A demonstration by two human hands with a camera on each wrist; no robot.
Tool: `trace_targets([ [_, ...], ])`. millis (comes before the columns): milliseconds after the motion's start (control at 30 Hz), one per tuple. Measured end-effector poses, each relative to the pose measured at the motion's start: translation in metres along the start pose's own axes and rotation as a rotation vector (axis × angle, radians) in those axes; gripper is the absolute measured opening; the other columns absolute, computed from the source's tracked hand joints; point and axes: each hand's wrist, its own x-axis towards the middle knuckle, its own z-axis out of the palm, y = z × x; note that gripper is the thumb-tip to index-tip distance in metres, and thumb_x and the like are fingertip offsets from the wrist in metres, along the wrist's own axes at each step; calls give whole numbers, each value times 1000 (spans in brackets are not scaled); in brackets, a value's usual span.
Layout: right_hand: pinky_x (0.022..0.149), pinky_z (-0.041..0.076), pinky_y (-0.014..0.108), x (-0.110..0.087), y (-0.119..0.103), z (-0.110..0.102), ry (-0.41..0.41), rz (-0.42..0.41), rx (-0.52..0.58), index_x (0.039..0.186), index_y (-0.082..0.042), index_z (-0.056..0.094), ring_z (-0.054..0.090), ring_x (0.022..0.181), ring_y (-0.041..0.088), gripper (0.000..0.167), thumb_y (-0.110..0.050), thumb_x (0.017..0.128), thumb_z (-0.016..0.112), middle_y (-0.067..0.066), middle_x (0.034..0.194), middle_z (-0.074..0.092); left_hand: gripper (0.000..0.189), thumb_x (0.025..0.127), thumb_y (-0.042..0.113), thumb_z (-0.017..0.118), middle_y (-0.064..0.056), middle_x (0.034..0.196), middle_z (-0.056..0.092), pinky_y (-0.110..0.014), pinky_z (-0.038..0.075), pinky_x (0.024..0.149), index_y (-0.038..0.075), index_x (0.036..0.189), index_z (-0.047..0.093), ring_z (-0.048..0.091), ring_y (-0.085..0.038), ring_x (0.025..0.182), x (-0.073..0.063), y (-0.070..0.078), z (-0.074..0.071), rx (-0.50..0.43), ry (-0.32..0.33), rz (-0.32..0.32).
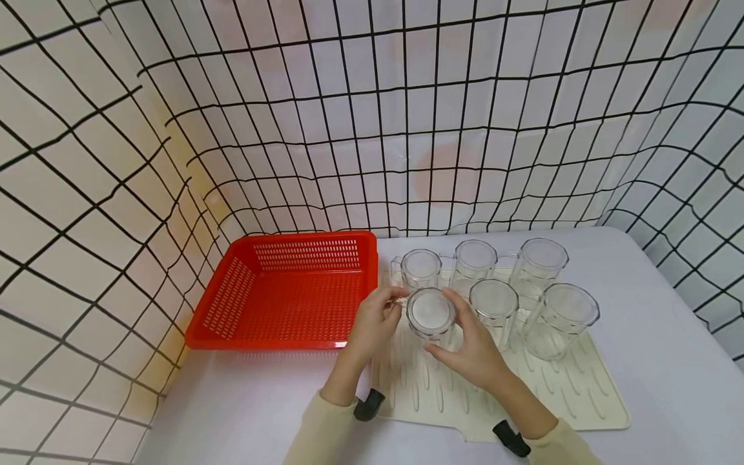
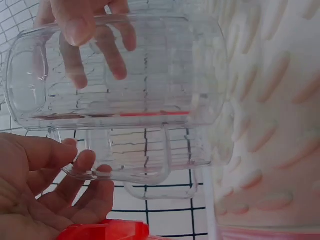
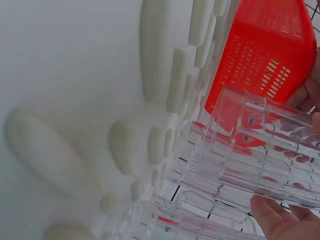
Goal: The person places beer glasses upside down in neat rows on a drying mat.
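Observation:
Both hands are on one clear glass mug (image 1: 431, 312) over the front left part of a cream drying mat (image 1: 418, 394). At its handle (image 2: 167, 155), the left hand (image 1: 374, 321) pinches with thumb and curled fingertips. The right hand (image 1: 473, 345) grips the mug's body from the other side, thumb toward the front and fingers behind. Through the glass, those right fingers (image 2: 115, 65) show in the left wrist view. The mug's lower end is close over the mat in that view.
Several more clear mugs stand on the mat: one behind (image 1: 421, 268), others to the right, such as the front right mug (image 1: 560, 321). A red perforated basket (image 1: 279, 349) stands left of the mat. Black wire grid (image 1: 407, 129) encloses the white table's back and sides.

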Motion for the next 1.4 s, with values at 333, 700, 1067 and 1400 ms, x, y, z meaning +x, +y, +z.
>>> trace_targets([
  [333, 93, 46, 54, -1, 5, 3, -29, 77, 20, 151, -16, 27, 53, 120, 39, 100, -9, 71, 86, 18, 141, 44, 21, 87, -8, 59, -12, 103, 67, -34, 53, 83, 0, 104, 67, 64, -26, 94, 6, 1, 5, 207, -16, 59],
  [700, 92, 47, 51, 1, 9, 6, -20, 85, 1, 150, -11, 30, 50, 123, 37, 96, -11, 72, 86, 19, 143, 44, 19, 87, -4, 62, -11, 98, 64, -30, 54, 75, 5, 103, 66, 60, -23, 81, 12, 5, 5, 314, -134, 1],
  [1067, 93, 48, 48, 4, 9, 5, -41, 88, -30, 153, -7, 24, 44, 129, 37, 100, -12, 74, 85, 21, 149, 37, 25, 86, -6, 61, -15, 102, 66, -35, 55, 78, 3, 109, 64, 66, -30, 87, 13, 9, 7, 428, -132, 41],
  [1400, 95, 46, 49, 4, 8, 4, -44, 97, -68, 154, -7, 20, 48, 124, 39, 101, -14, 76, 84, 23, 150, 34, 27, 86, -5, 62, -16, 105, 65, -34, 56, 75, 2, 112, 64, 66, -29, 85, 14, 9, 11, 445, -128, 34],
])
